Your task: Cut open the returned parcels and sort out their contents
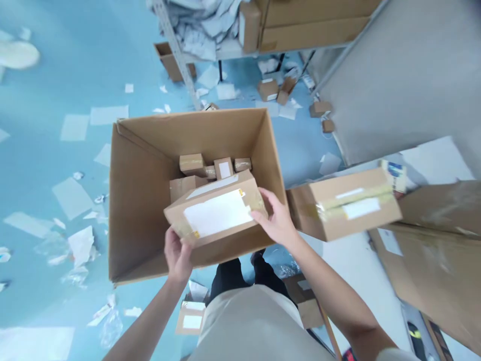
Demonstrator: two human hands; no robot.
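Cardboard box [216,208] held in both hands over the middle and near part of a big open carton [135,210], long sides slanting up toward the right of the view. Large white label on the face toward the camera, small yellow patches at two of its corners, another pale label along the far face, shiny tape near the ends. Left hand [179,253] at the near left corner, fingers clamped on the cardboard. Right hand [277,218] at the right end, fingers clamped there too, thumb on the labelled face. Cannot tell whether in contact with the smaller boxes [191,161] below. Several of these grouped inside the carton, toward the far side, one with a white label. Just right of the carton, a taped box [356,200] with two white labels, somewhat blurred; farther right, a large box [432,276]. Beyond the carton, a rack [171,40] with a heap of crumpled pale sheets [206,20] and more boxes; small box [268,90] and loose scraps on the floor underneath. Blue floor [93,30] to the left, strewn with white papers [73,198] and bits of clear plastic. Near the dark trousers [227,278], another labelled box [191,322] low down.
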